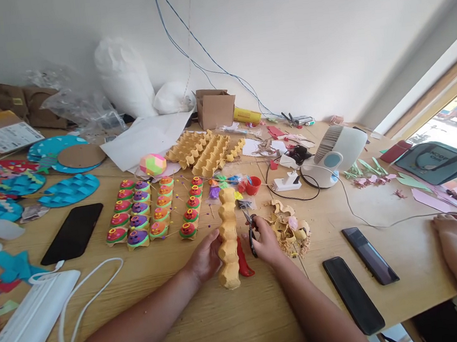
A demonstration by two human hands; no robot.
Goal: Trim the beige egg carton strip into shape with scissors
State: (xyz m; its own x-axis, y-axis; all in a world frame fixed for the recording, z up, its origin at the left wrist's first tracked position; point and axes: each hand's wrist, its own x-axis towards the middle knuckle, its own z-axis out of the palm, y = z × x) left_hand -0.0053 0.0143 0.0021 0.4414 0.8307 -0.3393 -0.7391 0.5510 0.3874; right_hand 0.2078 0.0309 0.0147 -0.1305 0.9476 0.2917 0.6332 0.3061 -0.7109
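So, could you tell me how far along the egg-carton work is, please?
Done: rows of painted cups, plus a scrap pile. In hand: the left hand holds an egg-carton strip, the right hand scissors beside it. Left: that strip is unpainted, and the egg trays behind look uncut.

Carton strip (228,236): plain yellow-tan, same as egg trays (205,149) behind. Scissors (251,235): black handles; red piece (244,264) under them. Painted cups (151,214) in rows: pink, purple, orange, red tops w/ green rims. Ball (153,164): pastel facets, pink/yellow/green. Paper discs (69,190): turquoise, woven pattern. Phone (73,232): black. Fan (335,154): white w/ blue centre. Surface (323,221): light wood grain.
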